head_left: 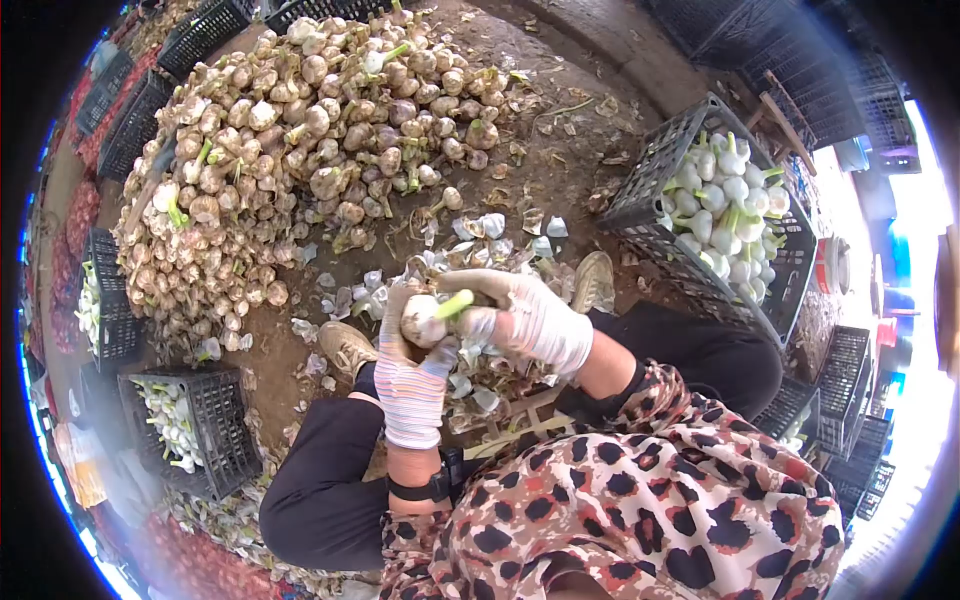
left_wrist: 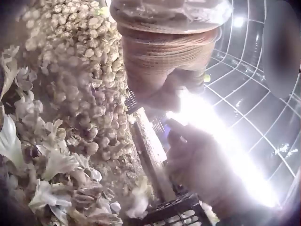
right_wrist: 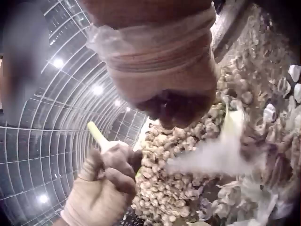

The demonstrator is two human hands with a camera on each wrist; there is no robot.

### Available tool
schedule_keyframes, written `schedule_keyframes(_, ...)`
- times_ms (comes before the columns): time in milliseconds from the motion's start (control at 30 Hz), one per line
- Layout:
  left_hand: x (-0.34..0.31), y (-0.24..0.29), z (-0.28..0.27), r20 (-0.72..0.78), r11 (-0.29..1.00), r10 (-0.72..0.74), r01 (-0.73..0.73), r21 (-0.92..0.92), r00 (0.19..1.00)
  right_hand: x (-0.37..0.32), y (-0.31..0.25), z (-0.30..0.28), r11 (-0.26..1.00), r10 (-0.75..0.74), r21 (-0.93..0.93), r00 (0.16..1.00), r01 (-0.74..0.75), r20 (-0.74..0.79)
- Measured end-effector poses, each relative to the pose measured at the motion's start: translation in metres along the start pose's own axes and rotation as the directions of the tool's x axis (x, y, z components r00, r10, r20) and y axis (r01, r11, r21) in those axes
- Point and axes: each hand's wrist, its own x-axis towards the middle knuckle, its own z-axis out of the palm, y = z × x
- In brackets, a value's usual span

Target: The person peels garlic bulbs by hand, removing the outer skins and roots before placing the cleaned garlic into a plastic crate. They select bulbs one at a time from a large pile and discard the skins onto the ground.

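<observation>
In the head view my left hand (head_left: 408,385), in a striped knit glove, holds a garlic bulb (head_left: 420,322) with a short green stem (head_left: 455,304). The right wrist view shows that bulb (right_wrist: 117,159) gripped between the left hand's fingers and thumb, its cut stem pointing up. My gloved right hand (head_left: 535,318) is beside the bulb, its fingers bent. A gap shows between right hand (right_wrist: 160,75) and bulb in the right wrist view. I cannot tell whether its fingers hold anything. A blurred white strip of peel (right_wrist: 211,157) is below it.
A large heap of unpeeled garlic (head_left: 330,130) lies ahead and left. On the right stands a black crate (head_left: 640,190) of clean white bulbs (head_left: 725,205); another crate (head_left: 215,425) with bulbs is at left. Loose peels (head_left: 485,395) cover the ground between the feet.
</observation>
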Motion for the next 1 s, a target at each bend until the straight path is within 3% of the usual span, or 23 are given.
schedule_keyframes(33, 0.000, -0.001, 0.003, 0.007, 0.990, 0.052, -0.052, 0.128, 0.999, 0.003, 0.000, 0.010, 0.998, -0.064, 0.024, 0.998, 0.065, -0.024)
schedule_keyframes(100, -0.005, 0.004, 0.003, 0.064, 0.880, 0.201, -0.209, 0.426, 0.977, 0.001, 0.001, 0.021, 0.993, -0.016, 0.120, 0.999, 0.021, -0.037)
schedule_keyframes(200, -0.009, 0.002, -0.001, 0.131, 0.688, 0.329, -0.332, 0.645, 0.935, 0.002, 0.015, 0.023, 0.990, 0.000, 0.140, 0.999, 0.008, -0.053)
schedule_keyframes(300, -0.008, 0.003, -0.001, 0.129, 0.769, 0.286, -0.307, 0.561, 0.950, 0.001, 0.014, 0.015, 0.980, 0.014, 0.200, 0.999, -0.021, 0.034)
schedule_keyframes(433, -0.012, 0.017, 0.004, 0.062, 0.893, 0.166, -0.177, 0.414, 0.984, 0.000, 0.014, 0.006, 0.992, 0.081, -0.097, 0.996, -0.077, 0.028)
schedule_keyframes(567, -0.010, 0.020, 0.008, 0.006, 0.950, 0.067, -0.066, 0.305, 0.998, 0.002, 0.021, 0.008, 0.999, -0.021, -0.042, 1.000, 0.021, -0.005)
schedule_keyframes(600, -0.010, 0.020, 0.003, 0.010, 0.990, -0.093, 0.092, 0.108, 0.996, 0.004, 0.026, 0.010, 1.000, -0.014, 0.019, 1.000, 0.015, -0.020)
schedule_keyframes(633, -0.011, 0.020, -0.006, 0.045, 0.964, -0.247, 0.250, -0.090, 0.968, 0.004, 0.031, 0.012, 0.997, -0.006, 0.082, 0.999, 0.009, -0.035)
schedule_keyframes(667, -0.010, 0.020, -0.011, 0.108, 0.875, -0.383, 0.398, -0.276, 0.918, 0.004, 0.034, 0.012, 0.997, -0.071, 0.017, 0.997, 0.071, -0.031)
schedule_keyframes(767, -0.008, 0.014, -0.010, 0.302, 0.690, -0.370, 0.477, -0.544, 0.879, 0.002, 0.024, 0.015, 0.997, -0.073, -0.005, 0.993, 0.073, -0.092)
schedule_keyframes(800, -0.004, 0.013, -0.006, 0.263, 0.744, -0.356, 0.442, -0.501, 0.897, 0.003, 0.027, 0.014, 0.992, 0.062, 0.113, 0.991, -0.049, -0.121)
schedule_keyframes(867, -0.005, 0.018, 0.001, 0.057, 0.912, -0.311, 0.315, -0.263, 0.949, 0.005, 0.031, 0.011, 0.985, -0.159, -0.089, 0.972, 0.145, -0.174)
schedule_keyframes(933, -0.007, 0.024, 0.012, -0.062, 0.975, -0.211, 0.206, -0.083, 0.976, 0.007, 0.039, 0.011, 0.909, -0.359, -0.292, 0.915, 0.298, -0.185)
schedule_keyframes(1000, -0.005, 0.013, 0.010, -0.067, 0.981, -0.179, 0.174, -0.082, 0.982, 0.003, 0.039, 0.016, 0.861, -0.361, -0.450, 0.908, 0.237, -0.211)
